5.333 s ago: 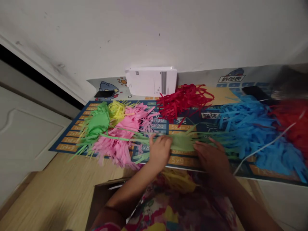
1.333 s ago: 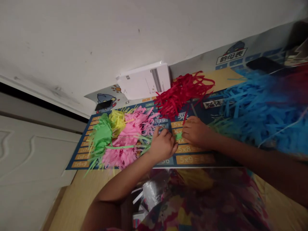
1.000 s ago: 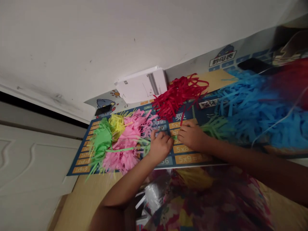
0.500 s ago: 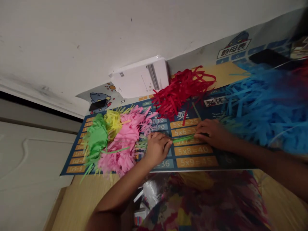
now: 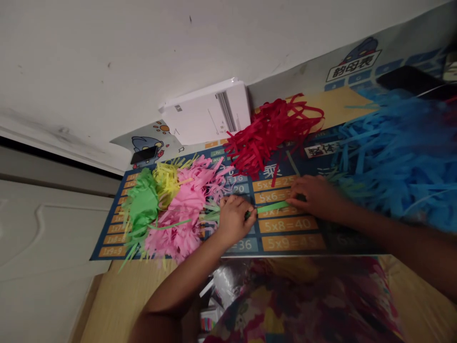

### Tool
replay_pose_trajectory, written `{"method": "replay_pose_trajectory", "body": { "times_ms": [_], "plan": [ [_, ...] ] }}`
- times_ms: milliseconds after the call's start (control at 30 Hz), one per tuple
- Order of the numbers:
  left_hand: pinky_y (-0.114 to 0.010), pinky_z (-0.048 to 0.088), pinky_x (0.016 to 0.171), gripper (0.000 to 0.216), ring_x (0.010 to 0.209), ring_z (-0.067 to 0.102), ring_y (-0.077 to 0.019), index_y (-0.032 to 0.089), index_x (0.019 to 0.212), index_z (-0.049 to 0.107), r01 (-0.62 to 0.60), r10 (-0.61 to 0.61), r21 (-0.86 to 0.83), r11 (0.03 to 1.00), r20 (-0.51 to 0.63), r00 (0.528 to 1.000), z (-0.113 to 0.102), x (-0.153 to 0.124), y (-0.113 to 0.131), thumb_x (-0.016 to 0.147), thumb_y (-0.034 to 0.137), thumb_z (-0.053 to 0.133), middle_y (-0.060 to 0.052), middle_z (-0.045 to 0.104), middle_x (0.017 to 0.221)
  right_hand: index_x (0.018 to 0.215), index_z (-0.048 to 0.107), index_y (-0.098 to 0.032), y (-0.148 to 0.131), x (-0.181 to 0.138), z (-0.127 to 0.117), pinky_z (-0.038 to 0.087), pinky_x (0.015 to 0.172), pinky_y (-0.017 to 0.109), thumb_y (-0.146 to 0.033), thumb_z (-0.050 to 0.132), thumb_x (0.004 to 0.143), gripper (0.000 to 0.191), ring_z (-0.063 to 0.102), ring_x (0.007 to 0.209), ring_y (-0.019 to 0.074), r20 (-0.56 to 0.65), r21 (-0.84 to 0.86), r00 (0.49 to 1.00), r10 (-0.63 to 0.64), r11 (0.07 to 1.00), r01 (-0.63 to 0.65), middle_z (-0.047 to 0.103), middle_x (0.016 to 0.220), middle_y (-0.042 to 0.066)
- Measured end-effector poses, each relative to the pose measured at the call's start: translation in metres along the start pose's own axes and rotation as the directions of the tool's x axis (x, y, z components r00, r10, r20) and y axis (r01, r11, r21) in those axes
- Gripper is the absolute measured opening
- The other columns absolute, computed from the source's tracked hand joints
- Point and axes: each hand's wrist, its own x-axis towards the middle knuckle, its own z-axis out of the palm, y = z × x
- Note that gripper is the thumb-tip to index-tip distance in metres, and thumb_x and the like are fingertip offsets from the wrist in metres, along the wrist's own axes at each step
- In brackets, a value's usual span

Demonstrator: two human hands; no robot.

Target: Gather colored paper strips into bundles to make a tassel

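A green fringed paper piece (image 5: 272,207) stretches between my two hands, low over the printed mat. My left hand (image 5: 235,218) is closed on its left part, and pale green fringe (image 5: 211,209) sticks out on that hand's far side. My right hand (image 5: 310,194) is closed on the other part, with more green fringe (image 5: 339,177) showing past it. Left of my left hand lie pink (image 5: 189,190), yellow (image 5: 166,183) and green (image 5: 143,197) paper fringe bunches. A red bunch (image 5: 264,138) lies behind my hands.
The printed mat (image 5: 293,240) covers the tabletop. A white box (image 5: 200,116) leans against the wall (image 5: 143,52). A dark phone-like object (image 5: 144,155) lies at left. Blue paper fringe (image 5: 403,157) is heaped at right, before another black object (image 5: 407,78).
The green paper between my hands has turned and now shows a wider flat face. Both hands stay in nearly the same place.
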Motion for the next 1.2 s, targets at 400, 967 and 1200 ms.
{"method": "replay_pose_trajectory", "body": {
  "times_ms": [400, 967, 1200],
  "plan": [
    [-0.048, 0.029, 0.100, 0.021, 0.109, 0.055, -0.0244, 0.023, 0.108, 0.069, -0.475, 0.463, 0.262, 0.840, 0.111, 0.879, -0.015, 0.005, 0.021, 0.098, 0.021, 0.051, -0.005, 0.072, 0.105, 0.087, 0.069, -0.020, -0.028, -0.003, -0.022, 0.026, 0.100, 0.046, -0.015, 0.050, 0.099, 0.023, 0.052, 0.103, 0.0226, 0.038, -0.341, 0.836, -0.548, 0.779, 0.526, 0.068, 0.094, 0.003],
    [-0.044, 0.031, 0.095, 0.020, 0.089, 0.059, -0.0201, 0.018, 0.093, 0.069, -0.384, 0.406, 0.310, 0.870, -0.010, 0.914, 0.005, 0.007, 0.023, 0.100, 0.021, 0.050, -0.004, 0.071, 0.087, 0.088, 0.067, -0.019, -0.030, -0.014, -0.004, 0.030, 0.091, 0.042, -0.011, 0.048, 0.098, 0.023, 0.054, 0.090, 0.0214, -0.100, -0.428, 0.852, -0.515, 0.795, 0.430, 0.068, 0.088, 0.004],
    [-0.038, 0.038, 0.086, 0.019, 0.093, 0.061, -0.0187, 0.024, 0.099, 0.073, -0.264, 0.271, 0.077, 0.962, -0.119, 0.955, 0.005, -0.009, 0.006, 0.099, 0.029, 0.054, -0.003, 0.075, 0.096, 0.086, 0.072, -0.025, 0.003, -0.028, -0.007, 0.029, 0.086, 0.041, -0.022, 0.050, 0.101, 0.027, 0.056, 0.100, 0.0224, -0.157, -0.236, 0.897, -0.413, 0.898, 0.372, 0.073, 0.101, 0.002]
  ]
}}
